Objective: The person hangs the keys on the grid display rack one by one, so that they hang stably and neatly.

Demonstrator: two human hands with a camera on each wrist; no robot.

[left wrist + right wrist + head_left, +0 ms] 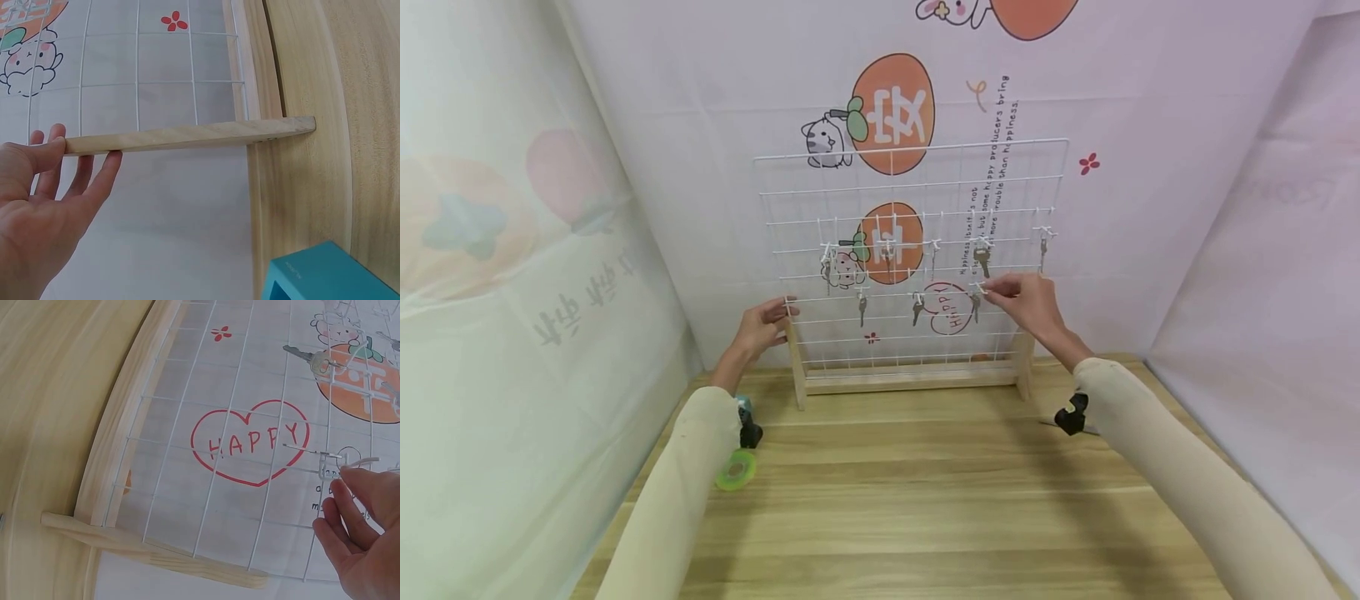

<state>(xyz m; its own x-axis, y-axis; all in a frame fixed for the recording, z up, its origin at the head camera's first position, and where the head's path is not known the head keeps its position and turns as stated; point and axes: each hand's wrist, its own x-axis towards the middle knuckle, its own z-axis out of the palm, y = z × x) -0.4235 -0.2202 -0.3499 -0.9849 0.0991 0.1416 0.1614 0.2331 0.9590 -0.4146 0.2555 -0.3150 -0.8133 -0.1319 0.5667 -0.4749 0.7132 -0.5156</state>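
Note:
A white wire grid (850,154) stands in a wooden frame, with several keys on its white hooks. My left hand (761,327) grips the upper end of the frame's left wooden side post (187,135), thumb on one face and fingers on the other. At the right of the lower row, my right hand (1032,302) pinches at the thin ring of a key (976,308), close against a white hook (369,461). The right wrist view shows this key edge-on; the fingertips partly hide the ring. Another key (982,260) hangs just above.
Further keys hang to the left, among them one key (862,310) in the lower row. A green-yellow tape roll (735,470) lies on the wooden table (910,517) by the left sleeve. Printed white cloth (700,208) stands behind and at both sides.

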